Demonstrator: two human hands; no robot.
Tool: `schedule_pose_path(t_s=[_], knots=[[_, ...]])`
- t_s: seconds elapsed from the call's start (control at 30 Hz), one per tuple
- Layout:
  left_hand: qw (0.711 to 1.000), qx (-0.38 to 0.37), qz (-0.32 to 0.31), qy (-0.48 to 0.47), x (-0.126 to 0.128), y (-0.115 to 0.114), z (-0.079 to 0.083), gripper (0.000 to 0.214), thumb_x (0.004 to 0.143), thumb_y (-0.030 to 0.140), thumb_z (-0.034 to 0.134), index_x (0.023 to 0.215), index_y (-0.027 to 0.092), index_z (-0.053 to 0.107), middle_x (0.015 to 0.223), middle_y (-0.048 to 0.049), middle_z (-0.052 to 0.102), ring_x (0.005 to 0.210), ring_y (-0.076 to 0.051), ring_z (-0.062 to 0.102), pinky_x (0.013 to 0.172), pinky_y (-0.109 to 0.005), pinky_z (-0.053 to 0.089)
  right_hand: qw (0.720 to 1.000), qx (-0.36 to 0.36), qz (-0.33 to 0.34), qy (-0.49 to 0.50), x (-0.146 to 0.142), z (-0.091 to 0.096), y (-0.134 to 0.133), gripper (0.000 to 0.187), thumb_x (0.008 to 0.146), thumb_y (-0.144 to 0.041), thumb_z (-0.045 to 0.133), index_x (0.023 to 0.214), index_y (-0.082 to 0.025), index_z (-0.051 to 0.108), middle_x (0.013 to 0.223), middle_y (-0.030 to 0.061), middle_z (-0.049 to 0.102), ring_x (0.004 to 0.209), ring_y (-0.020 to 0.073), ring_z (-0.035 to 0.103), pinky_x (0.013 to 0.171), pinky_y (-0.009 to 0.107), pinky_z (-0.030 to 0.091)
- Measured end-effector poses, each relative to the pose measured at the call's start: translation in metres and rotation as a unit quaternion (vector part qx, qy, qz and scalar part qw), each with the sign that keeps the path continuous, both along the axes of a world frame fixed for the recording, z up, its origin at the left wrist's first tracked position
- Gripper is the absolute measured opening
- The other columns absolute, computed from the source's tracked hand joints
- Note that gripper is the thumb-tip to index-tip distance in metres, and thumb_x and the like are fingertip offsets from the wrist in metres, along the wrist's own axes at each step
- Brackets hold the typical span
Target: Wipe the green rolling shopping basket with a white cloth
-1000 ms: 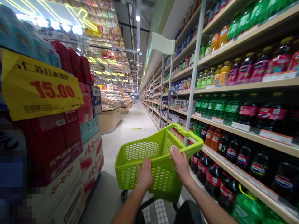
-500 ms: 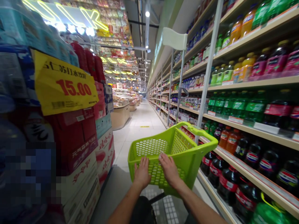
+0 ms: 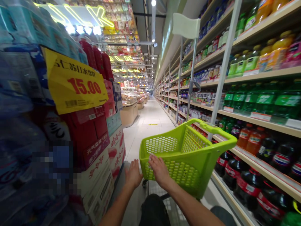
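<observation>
Basket point(image 3: 188, 169): lime-green plastic, perforated walls, solid rim with handle, tilted. Left hand point(image 3: 133, 174) and right hand point(image 3: 160, 170): close together, flat and unclenched against its near wall.

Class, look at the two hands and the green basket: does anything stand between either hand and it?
Nothing visible does. The right hand lies on the near wall of the green basket; the left hand touches its near corner.

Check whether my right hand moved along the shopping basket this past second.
Yes: right hand slid left along the shopping basket's rim, toward the left hand.
</observation>
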State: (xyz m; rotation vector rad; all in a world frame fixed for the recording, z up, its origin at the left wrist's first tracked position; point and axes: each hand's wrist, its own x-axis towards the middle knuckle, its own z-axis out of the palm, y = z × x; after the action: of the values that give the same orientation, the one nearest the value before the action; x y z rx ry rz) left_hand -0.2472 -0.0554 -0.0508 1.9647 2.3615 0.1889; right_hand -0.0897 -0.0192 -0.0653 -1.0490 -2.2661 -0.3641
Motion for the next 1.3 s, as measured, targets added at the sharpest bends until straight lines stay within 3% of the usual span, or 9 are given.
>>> schedule_pose_path(t_s=[0.17, 0.33, 0.4, 0.53, 0.63, 0.8, 1.0, 1.2, 1.3], knots=[[0.998, -0.008, 0.062, 0.0, -0.027, -0.011, -0.009, 0.068, 0.071, 0.02, 0.048, 0.134, 0.007, 0.025, 0.143, -0.016, 0.024, 0.132, -0.024, 0.02, 0.105, -0.049, 0.018, 0.999, 0.036, 0.008, -0.008, -0.026, 0.003, 0.009, 0.038, 0.085, -0.013, 0.041, 0.122, -0.02, 0.049, 0.134, 0.0095, 0.042, 0.126, 0.0204, 0.033, 0.101, 0.043, 0.027], [0.998, -0.022, 0.05, -0.011, -0.014, -0.015, -0.016, 0.068, 0.072, 0.018, 0.048, 0.135, 0.007, 0.023, 0.144, -0.0167, 0.022, 0.133, -0.026, 0.017, 0.105, -0.05, 0.017, 0.987, -0.008, 0.084, -0.135, -0.014, -0.043, -0.002, 0.028, 0.086, -0.02, 0.044, 0.111, -0.02, 0.056, 0.126, 0.0077, 0.051, 0.122, 0.0201, 0.038, 0.102, 0.043, 0.027], [0.999, -0.01, 0.035, -0.003, -0.004, -0.013, -0.015, 0.068, 0.072, 0.017, 0.047, 0.135, 0.008, 0.023, 0.144, -0.0154, 0.021, 0.133, -0.026, 0.016, 0.105, -0.051, 0.017, 0.986, -0.013, 0.085, -0.145, -0.003, -0.052, -0.005, 0.027, 0.086, -0.021, 0.045, 0.11, -0.021, 0.057, 0.124, 0.0068, 0.054, 0.12, 0.0194, 0.041, 0.102, 0.042, 0.027], [0.999, 0.034, 0.01, 0.015, 0.016, -0.008, -0.01, 0.067, 0.072, 0.014, 0.044, 0.135, 0.008, 0.022, 0.145, -0.0144, 0.02, 0.133, -0.025, 0.015, 0.105, -0.051, 0.016, 0.994, 0.082, 0.036, -0.063, 0.02, -0.038, 0.003, 0.033, 0.088, -0.02, 0.041, 0.12, -0.023, 0.05, 0.131, 0.0069, 0.046, 0.125, 0.0203, 0.034, 0.104, 0.047, 0.019], [0.998, 0.052, -0.005, 0.02, 0.031, -0.005, -0.007, 0.067, 0.071, 0.012, 0.043, 0.135, 0.008, 0.022, 0.145, -0.014, 0.02, 0.133, -0.023, 0.017, 0.105, -0.051, 0.017, 0.991, 0.131, -0.004, -0.037, 0.036, -0.038, 0.008, 0.032, 0.087, -0.02, 0.043, 0.118, -0.021, 0.052, 0.127, 0.0079, 0.051, 0.122, 0.0218, 0.038, 0.105, 0.048, 0.013], [0.996, 0.07, -0.045, 0.039, 0.05, -0.001, -0.008, 0.07, 0.069, 0.013, 0.043, 0.135, 0.012, 0.022, 0.145, -0.0115, 0.02, 0.134, -0.023, 0.013, 0.106, -0.05, 0.016, 0.989, 0.121, 0.003, -0.083, 0.055, -0.055, -0.001, 0.028, 0.084, -0.017, 0.046, 0.108, -0.022, 0.058, 0.118, 0.0063, 0.058, 0.115, 0.0202, 0.045, 0.106, 0.047, 0.012], [0.99, 0.107, -0.074, 0.054, 0.073, 0.004, -0.005, 0.073, 0.067, 0.015, 0.042, 0.136, 0.01, 0.021, 0.145, -0.0102, 0.018, 0.134, -0.023, 0.014, 0.107, -0.05, 0.014, 0.988, 0.14, -0.064, -0.031, 0.08, -0.032, 0.001, 0.038, 0.085, -0.015, 0.042, 0.121, -0.022, 0.05, 0.13, 0.0088, 0.047, 0.126, 0.0216, 0.032, 0.105, 0.049, 0.008], [0.985, 0.097, -0.13, 0.061, 0.095, 0.007, 0.002, 0.075, 0.065, 0.016, 0.041, 0.137, 0.011, 0.019, 0.147, -0.0062, 0.013, 0.135, -0.022, 0.01, 0.107, -0.05, 0.012, 0.988, 0.081, -0.049, -0.12, 0.112, -0.058, -0.008, 0.036, 0.082, -0.01, 0.043, 0.113, -0.022, 0.056, 0.123, 0.0069, 0.054, 0.117, 0.02, 0.044, 0.104, 0.046, 0.016], [0.983, 0.095, -0.14, 0.066, 0.105, 0.007, 0.008, 0.075, 0.066, 0.016, 0.041, 0.137, 0.011, 0.019, 0.147, -0.0053, 0.012, 0.135, -0.022, 0.009, 0.107, -0.051, 0.012, 0.986, 0.128, -0.074, -0.072, 0.119, -0.042, -0.008, 0.039, 0.083, -0.011, 0.04, 0.12, -0.023, 0.051, 0.13, 0.0072, 0.047, 0.124, 0.0207, 0.036, 0.104, 0.047, 0.014]])
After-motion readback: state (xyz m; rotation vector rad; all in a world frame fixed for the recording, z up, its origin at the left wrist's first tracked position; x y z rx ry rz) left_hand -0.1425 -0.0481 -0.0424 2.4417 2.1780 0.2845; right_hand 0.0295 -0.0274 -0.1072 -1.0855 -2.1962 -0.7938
